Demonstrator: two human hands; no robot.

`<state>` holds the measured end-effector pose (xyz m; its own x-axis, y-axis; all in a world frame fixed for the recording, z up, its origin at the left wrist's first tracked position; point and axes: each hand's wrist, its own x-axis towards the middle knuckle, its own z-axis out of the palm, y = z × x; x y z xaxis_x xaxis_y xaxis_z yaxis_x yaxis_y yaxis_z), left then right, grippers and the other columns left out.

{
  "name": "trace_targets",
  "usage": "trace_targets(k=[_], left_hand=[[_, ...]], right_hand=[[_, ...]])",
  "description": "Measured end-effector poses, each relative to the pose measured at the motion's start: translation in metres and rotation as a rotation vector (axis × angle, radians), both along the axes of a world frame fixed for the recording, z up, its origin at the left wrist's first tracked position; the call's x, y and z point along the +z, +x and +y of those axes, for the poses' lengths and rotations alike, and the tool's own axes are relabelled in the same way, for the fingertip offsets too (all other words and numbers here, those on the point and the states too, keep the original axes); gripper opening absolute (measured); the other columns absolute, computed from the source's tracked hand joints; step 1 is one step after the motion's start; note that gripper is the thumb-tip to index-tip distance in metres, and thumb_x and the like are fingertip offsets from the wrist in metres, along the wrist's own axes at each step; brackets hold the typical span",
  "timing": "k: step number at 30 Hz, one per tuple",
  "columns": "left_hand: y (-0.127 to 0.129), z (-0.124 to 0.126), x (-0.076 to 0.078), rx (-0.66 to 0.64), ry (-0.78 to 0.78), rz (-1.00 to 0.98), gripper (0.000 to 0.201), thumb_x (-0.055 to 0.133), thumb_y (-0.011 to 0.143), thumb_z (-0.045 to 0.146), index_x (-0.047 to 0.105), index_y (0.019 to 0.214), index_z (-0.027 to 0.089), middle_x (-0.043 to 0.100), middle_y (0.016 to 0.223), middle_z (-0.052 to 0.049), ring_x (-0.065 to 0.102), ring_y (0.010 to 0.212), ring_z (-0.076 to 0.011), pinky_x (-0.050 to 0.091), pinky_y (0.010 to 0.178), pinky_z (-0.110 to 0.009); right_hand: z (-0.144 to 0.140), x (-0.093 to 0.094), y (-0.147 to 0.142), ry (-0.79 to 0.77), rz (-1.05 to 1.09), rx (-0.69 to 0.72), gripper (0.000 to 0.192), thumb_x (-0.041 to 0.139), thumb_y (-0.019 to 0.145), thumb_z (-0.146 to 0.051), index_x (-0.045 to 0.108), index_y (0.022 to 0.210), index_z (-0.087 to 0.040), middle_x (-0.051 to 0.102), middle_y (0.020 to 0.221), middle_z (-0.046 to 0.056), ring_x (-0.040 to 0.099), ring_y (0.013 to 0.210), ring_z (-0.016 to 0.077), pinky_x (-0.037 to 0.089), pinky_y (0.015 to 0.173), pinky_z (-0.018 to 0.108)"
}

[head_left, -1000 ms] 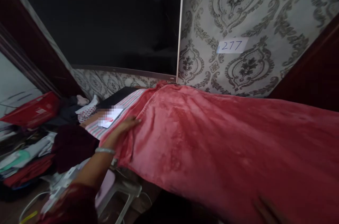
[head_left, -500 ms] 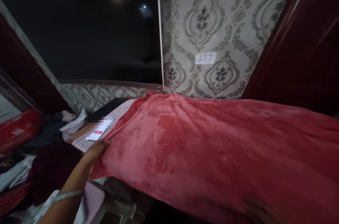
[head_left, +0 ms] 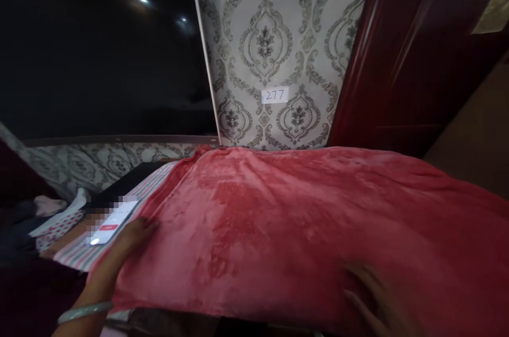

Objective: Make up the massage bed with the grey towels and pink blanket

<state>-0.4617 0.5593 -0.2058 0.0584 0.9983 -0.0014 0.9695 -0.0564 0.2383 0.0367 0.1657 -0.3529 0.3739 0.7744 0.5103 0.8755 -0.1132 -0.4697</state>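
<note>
A red blanket (head_left: 278,220) is spread out beneath and between the two hands, and is carried well beyond them and past the right. Its left edge is covered by the left hand (head_left: 137,233), whose fingers are pointed toward the right; whether cloth is pinched there cannot be told. A pale bracelet (head_left: 85,311) is worn behind that hand. The right hand (head_left: 371,294) is held with thumb and fingers spread apart, low over the blanket; whether the cloth is touched cannot be told in the dimness. Just left of the left hand, a lit phone (head_left: 115,223) is laid on a striped cloth (head_left: 75,255). Farther left, a dotted cloth (head_left: 59,228) is seen. Far beyond the left hand a dark screen (head_left: 99,61) is mounted, and beyond the gap between the hands a "277" label (head_left: 275,95) is fixed to the patterned wall (head_left: 264,42).
</note>
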Motion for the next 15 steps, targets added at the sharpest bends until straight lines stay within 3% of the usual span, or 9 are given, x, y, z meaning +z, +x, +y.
trace_targets(k=[4, 9, 13, 15], left_hand=[[0.031, 0.031, 0.006, -0.007, -0.049, -0.008, 0.039, 0.042, 0.086, 0.051, 0.051, 0.061, 0.023, 0.068, 0.072, -0.013, 0.067, 0.077, -0.0307, 0.049, 0.073, -0.038], [0.053, 0.053, -0.002, 0.018, -0.004, 0.023, 0.043, 0.040, 0.089, 0.053, 0.056, 0.069, 0.018, 0.069, 0.085, -0.018, 0.068, 0.086, -0.0311, 0.049, 0.071, -0.036], [0.049, 0.050, -0.011, 0.042, -0.014, 0.045, 0.046, 0.038, 0.089, 0.053, 0.059, 0.080, 0.014, 0.069, 0.094, -0.023, 0.068, 0.089, -0.0324, 0.050, 0.070, -0.036], [0.044, 0.046, -0.008, 0.041, 0.009, 0.020, 0.044, 0.039, 0.088, 0.053, 0.059, 0.084, 0.014, 0.069, 0.097, -0.021, 0.068, 0.093, -0.0319, 0.051, 0.074, -0.035]], right_hand=[[0.003, 0.012, -0.012, -0.037, -0.133, 0.010, 0.045, 0.062, 0.087, -0.055, 0.072, 0.122, -0.027, 0.070, 0.122, 0.010, 0.067, 0.111, 0.0308, 0.057, 0.093, 0.045], [0.015, 0.030, -0.045, 0.012, -0.334, 0.179, 0.045, 0.067, 0.088, -0.040, 0.064, 0.131, -0.027, 0.070, 0.119, 0.009, 0.066, 0.108, 0.0285, 0.054, 0.091, 0.041], [0.032, 0.038, -0.058, -0.008, -0.308, 0.233, 0.016, 0.056, 0.095, -0.023, 0.070, 0.103, -0.026, 0.071, 0.093, 0.005, 0.065, 0.084, 0.0217, 0.053, 0.075, 0.033], [0.035, 0.042, -0.059, 0.022, -0.252, 0.259, 0.021, 0.050, 0.098, -0.021, 0.069, 0.090, -0.024, 0.068, 0.084, 0.005, 0.063, 0.076, 0.0196, 0.051, 0.068, 0.030]])
